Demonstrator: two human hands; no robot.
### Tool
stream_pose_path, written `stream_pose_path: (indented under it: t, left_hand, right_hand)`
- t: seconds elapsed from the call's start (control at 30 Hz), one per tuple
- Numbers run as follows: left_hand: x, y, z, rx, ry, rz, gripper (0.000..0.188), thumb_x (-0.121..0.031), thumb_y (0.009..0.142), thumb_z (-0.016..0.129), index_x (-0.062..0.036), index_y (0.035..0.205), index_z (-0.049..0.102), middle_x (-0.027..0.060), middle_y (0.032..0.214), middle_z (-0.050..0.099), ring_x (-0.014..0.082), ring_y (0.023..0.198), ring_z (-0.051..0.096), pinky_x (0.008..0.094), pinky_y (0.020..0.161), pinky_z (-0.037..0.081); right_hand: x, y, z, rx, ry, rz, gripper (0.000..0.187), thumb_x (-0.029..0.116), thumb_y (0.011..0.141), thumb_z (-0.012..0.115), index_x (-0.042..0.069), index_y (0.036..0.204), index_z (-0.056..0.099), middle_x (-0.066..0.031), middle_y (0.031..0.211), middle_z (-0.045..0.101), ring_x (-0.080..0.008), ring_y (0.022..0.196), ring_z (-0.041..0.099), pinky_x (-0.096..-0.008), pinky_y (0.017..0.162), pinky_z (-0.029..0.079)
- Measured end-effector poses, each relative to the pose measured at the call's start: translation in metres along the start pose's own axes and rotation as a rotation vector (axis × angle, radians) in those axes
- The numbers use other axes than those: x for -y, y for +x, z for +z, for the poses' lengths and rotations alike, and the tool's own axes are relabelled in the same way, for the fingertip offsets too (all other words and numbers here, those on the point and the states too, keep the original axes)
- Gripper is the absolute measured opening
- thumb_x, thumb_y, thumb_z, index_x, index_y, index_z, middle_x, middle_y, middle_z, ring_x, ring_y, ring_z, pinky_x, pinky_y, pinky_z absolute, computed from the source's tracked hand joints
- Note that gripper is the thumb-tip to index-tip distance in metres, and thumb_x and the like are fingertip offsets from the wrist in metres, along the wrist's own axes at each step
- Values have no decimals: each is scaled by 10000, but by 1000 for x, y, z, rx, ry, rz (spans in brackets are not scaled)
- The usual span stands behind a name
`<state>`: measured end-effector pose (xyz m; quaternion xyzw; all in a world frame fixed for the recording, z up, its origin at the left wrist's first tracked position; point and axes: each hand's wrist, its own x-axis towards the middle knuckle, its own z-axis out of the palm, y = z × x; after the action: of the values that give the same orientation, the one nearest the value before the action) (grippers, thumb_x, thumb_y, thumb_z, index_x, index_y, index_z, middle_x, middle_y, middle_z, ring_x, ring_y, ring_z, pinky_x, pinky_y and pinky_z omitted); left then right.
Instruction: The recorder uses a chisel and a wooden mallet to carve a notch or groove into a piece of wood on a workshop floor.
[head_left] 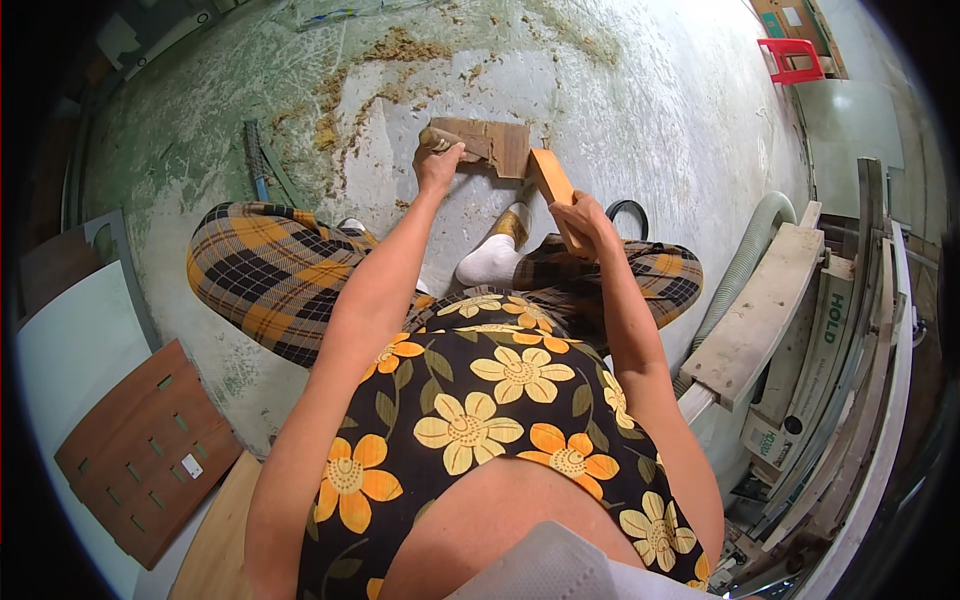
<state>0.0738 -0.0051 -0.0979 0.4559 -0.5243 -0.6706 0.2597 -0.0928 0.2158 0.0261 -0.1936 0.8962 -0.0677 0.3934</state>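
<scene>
In front of me my left hand (437,170) is closed around a brown, round-ended piece (438,138) that looks like a wooden handle. Whether a blade extends from it is unclear. Beside and under it, a brown wooden board (508,146) with ragged, splintered edges lies near the floor. My right hand (580,222) grips a long, flat-sided orange-yellow wooden bar (552,177). The bar's far end reaches close to the board's right edge; I cannot tell if they touch. Its near end runs down past my palm.
Brown shavings (405,48) litter the floor beyond the board. A dark strip with a blue end (256,165) lies left. A black ring (630,215) sits by my right knee. Stacked planks (757,305) and a grey hose (745,245) stand right; a slotted brown panel (150,450) is lower left.
</scene>
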Motion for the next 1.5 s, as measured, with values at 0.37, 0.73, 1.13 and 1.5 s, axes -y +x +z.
stream_pose_path:
  t: [0.37,0.73,1.13,1.5]
  left_hand:
    - [19,2,1,-76,-187,-110,154,-172,859,701,-25,905,688,95,796,722,145,659,682,247,536,503]
    - [31,8,2,-138,-10,56,198,-128,784,748,-14,903,638,105,785,718,207,679,699,346,665,544]
    - [-17,-16,9,-212,65,279,292,-181,761,771,-19,960,632,134,843,722,259,685,699,379,679,539]
    - [-11,-13,22,-266,106,155,307,-192,731,777,-24,958,656,162,921,715,322,855,693,391,772,537]
  right_hand:
    - [5,-5,-4,10,31,21,642,424,715,679,-47,1148,625,-231,989,696,-321,908,694,-394,804,534]
    - [106,-65,-51,-227,-154,-450,710,344,738,726,8,1324,505,-270,1073,664,-399,1006,652,-426,899,509]
    - [216,-98,-71,58,-485,-652,641,228,732,682,167,1344,502,-178,906,702,-358,792,681,-414,743,542]
    - [205,-115,-71,-76,-195,-783,780,264,731,772,160,1436,455,-212,992,707,-331,857,705,-410,797,554]
